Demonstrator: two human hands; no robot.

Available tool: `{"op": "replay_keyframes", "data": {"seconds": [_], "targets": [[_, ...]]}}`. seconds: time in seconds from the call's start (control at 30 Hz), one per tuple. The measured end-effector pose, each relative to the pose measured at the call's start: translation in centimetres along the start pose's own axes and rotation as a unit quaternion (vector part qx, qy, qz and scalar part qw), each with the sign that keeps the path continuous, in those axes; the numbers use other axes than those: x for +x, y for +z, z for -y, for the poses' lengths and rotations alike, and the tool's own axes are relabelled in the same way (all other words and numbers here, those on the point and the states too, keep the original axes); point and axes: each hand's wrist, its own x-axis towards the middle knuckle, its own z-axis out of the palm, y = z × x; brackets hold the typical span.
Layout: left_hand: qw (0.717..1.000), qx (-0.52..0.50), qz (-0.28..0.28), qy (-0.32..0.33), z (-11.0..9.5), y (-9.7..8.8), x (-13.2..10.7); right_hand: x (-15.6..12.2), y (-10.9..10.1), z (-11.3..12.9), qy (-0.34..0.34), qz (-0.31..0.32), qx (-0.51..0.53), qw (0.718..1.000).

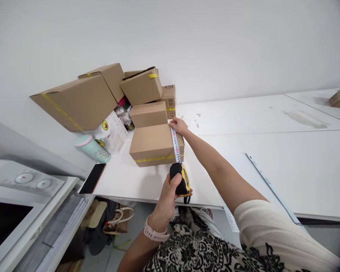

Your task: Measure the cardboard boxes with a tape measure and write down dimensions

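A closed cardboard box (151,141) with yellow tape along its front side lies on the white table (116,181). My left hand (170,190) is wrapped round a black and yellow tape measure (180,179), just in front of the box. Its white blade (175,143) is pulled out across the box's top near the right edge. At the far edge of that top, my right hand (179,125) pinches the blade's end; the very tip is hidden by the fingers.
More cardboard boxes (79,98) are stacked behind and to the left. A mint tumbler (93,148), a white avocado-print box (113,132) and a black phone (93,178) sit at the left. A blue-edged folder (272,189) lies right. A microwave (25,181) stands lower left.
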Motion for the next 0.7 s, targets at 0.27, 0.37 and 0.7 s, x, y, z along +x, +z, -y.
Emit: {"op": "replay_keyframes", "data": {"seconds": [0.27,0.37,0.7], "targets": [[1.0,0.006,-0.001,0.007,0.3,-0.1,-0.9,-1.5,-0.5,0.4,0.002,-0.008,0.006,1.0],[1.0,0.001,0.007,0.002,0.3,0.0,-1.3,-2.2,-0.8,0.6,0.0,-0.009,0.011,1.0],[1.0,0.004,-0.001,-0.005,0.3,0.1,-1.9,-2.7,-0.9,0.5,0.009,-0.008,0.04,0.999]]}}
